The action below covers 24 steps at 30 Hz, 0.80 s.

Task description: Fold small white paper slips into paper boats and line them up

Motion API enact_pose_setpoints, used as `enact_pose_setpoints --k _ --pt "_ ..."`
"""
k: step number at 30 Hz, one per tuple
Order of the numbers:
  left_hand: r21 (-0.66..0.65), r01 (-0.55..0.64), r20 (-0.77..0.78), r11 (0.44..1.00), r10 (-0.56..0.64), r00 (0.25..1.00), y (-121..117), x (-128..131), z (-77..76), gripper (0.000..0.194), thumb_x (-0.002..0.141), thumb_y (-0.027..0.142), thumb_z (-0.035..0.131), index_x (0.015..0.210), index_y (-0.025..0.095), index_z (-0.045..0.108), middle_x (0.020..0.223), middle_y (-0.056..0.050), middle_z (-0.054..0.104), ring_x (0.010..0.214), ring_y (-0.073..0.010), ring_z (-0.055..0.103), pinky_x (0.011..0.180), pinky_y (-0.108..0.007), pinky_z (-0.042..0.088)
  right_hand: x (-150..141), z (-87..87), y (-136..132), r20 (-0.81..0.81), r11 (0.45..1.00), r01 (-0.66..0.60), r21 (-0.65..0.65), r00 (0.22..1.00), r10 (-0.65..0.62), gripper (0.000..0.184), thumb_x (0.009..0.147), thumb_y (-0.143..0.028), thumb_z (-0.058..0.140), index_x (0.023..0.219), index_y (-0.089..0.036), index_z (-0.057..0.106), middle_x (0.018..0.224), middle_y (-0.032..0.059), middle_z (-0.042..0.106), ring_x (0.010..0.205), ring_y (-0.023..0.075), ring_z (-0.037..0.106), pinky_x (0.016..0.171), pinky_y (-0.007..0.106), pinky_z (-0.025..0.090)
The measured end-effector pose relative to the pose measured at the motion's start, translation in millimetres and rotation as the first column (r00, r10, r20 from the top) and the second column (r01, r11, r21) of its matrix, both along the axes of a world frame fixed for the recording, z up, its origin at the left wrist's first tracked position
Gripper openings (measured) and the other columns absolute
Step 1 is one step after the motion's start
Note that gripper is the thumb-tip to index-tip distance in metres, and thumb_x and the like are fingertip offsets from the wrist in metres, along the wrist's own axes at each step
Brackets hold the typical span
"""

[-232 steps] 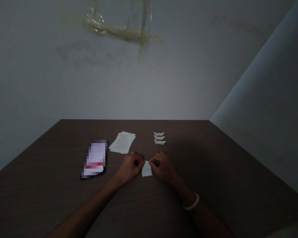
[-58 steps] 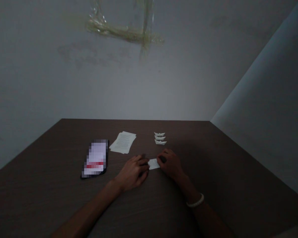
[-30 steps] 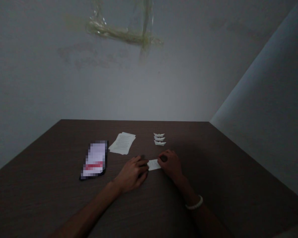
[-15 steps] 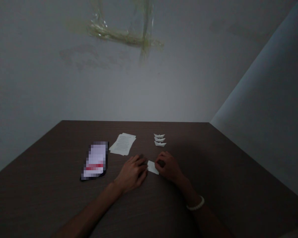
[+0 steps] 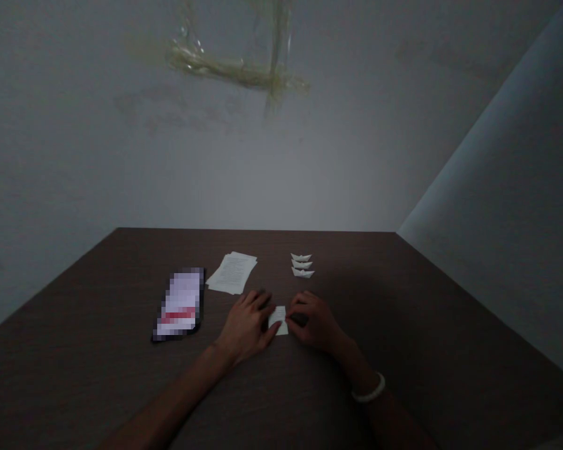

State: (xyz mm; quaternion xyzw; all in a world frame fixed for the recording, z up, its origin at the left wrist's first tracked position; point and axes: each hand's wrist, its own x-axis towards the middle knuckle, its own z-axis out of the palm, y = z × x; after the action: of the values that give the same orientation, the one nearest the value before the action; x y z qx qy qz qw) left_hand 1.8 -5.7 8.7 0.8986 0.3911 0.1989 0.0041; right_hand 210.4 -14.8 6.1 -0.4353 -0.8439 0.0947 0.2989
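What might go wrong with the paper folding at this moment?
The small paper is pinched between the left hand and right hand in dim light, so a crease may land crooked. The three finished paper boats sit just beyond the right hand; a forward reach might knock them.

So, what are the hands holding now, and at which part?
A small folded paper on the table: left hand at its left edge, right hand at its right edge.
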Motion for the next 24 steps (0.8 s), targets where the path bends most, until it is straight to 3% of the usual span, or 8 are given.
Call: enact_pose_setpoints --k 13,24 --pt "-0.007 -0.026 0.005 1.0 0.026 1.0 -1.8 1.8 2.8 0.028 0.09 0.039 0.052 0.103 0.019 0.067 0.117 -0.012 0.06 0.11 -0.031 0.049 0.091 -0.046 0.044 -1.6 3.0 -3.3 0.123 0.998 0.041 0.041 0.991 -0.046 0.01 0.081 -0.021 0.064 0.074 -0.024 0.071 0.082 0.0009 0.061 0.077 0.0146 0.053 0.072 0.026 0.041" --pt "-0.016 -0.017 0.009 1.0 0.017 1.0 -2.1 1.4 4.8 0.029 0.091 0.039 0.051 0.103 0.018 0.067 0.116 -0.013 0.061 0.11 -0.0315 0.049 0.089 -0.046 0.044 -5.6 0.4 -1.2 0.147 0.991 0.125 0.05 0.98 -0.132 0.009 0.083 -0.021 0.063 0.082 -0.024 0.071 0.085 0.0018 0.062 0.082 0.016 0.054 0.076 0.027 0.042"
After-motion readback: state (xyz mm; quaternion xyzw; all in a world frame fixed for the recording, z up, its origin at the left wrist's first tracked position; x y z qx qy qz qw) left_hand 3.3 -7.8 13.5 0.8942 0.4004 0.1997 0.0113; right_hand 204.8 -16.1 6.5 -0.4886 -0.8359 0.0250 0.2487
